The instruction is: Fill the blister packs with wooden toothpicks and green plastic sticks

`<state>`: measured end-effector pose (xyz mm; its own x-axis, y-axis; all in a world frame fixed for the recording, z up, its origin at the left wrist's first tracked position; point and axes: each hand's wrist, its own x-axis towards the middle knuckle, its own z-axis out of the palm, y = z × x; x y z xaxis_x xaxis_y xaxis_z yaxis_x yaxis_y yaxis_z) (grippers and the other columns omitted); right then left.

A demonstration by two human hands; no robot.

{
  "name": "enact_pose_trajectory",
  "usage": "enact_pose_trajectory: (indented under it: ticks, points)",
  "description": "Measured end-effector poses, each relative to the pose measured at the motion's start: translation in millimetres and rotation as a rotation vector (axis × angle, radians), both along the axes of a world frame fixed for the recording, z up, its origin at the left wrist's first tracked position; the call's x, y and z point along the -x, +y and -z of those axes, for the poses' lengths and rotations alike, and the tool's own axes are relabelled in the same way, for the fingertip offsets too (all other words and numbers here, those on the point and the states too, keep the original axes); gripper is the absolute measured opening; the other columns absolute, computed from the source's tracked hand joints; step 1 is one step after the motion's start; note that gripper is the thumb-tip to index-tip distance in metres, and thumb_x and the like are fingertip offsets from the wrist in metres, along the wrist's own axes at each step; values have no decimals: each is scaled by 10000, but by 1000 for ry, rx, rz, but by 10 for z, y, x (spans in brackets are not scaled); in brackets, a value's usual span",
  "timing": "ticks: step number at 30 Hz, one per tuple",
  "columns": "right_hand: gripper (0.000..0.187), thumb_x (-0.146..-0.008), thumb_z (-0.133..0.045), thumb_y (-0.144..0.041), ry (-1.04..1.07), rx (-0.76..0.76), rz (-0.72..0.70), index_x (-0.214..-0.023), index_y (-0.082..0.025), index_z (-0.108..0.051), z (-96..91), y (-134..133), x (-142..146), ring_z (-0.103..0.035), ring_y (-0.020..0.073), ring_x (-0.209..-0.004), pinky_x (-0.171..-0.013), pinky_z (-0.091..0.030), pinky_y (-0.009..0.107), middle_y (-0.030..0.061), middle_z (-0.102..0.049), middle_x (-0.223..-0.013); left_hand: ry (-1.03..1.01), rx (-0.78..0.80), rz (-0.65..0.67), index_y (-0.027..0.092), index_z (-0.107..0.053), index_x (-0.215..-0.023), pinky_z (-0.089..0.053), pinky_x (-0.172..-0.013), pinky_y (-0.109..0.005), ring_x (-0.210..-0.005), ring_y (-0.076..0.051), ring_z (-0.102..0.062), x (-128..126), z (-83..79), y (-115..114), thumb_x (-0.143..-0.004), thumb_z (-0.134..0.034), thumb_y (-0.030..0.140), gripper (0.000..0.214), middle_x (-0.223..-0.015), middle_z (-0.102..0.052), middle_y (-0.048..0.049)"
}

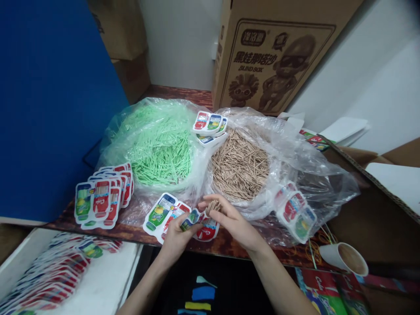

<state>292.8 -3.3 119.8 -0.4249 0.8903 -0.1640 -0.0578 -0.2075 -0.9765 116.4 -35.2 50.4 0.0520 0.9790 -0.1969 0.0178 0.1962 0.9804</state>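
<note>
My right hand (229, 221) pinches a small bundle of tan sticks (214, 206) just in front of the clear bag of tan sticks (239, 166). My left hand (177, 236) grips the edge of a printed plastic tray pack (160, 214) lying at the table's front edge, fingers closed on it. Another tray with a red label (208, 232) lies under both hands. A bag of green sticks (157, 151) sits to the left of the tan one.
Stacked tray packs (103, 199) lie at left, more (210, 124) rest on the bags, more (295, 212) at right. A white bin of packs (49, 275) sits low left. A paper cup (348, 258), cardboard boxes (272, 52) and a blue panel (49, 100) surround the table.
</note>
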Motion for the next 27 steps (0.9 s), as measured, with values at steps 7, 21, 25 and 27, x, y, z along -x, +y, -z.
enact_pose_trajectory:
  ticks: [7,21,25,27]
  points:
    - [135,-935,-502,-281,-300,-372,136,-1003,-235,-609,21,-98,7,-546,203,-1156,-1011,-395,361,53,-616,-1192,-43,-26,-120,155,-712,-757,-482,-664,-271,-676,-169,-581,35,-45,74,-711,-728,356,207,-724,-676,-9]
    - [329,-894,-536,-447,-284,-208,313,-1156,-259,-601,217,-178,24,-603,269,-1112,-954,-486,401,97,-658,-1181,-76,2,-424,148,-693,-742,-512,-612,-272,-608,-164,-625,848,-90,45,-586,-826,364,297,-694,-709,-20]
    - [363,-820,-587,-550,-306,-77,286,-962,-230,-682,485,-196,-11,-667,314,-973,-903,-515,440,114,-728,-997,14,-78,-757,149,-680,-854,-543,-692,-320,-699,-200,-664,1727,-76,-5,-536,-846,392,433,-798,-735,-39]
    - [386,-805,-590,-572,-307,-56,266,-943,-226,-688,568,-216,23,-681,313,-924,-870,-528,437,110,-737,-937,128,-67,-822,149,-670,-908,-541,-691,-332,-696,-204,-658,2096,-36,14,-548,-830,422,479,-798,-726,-33]
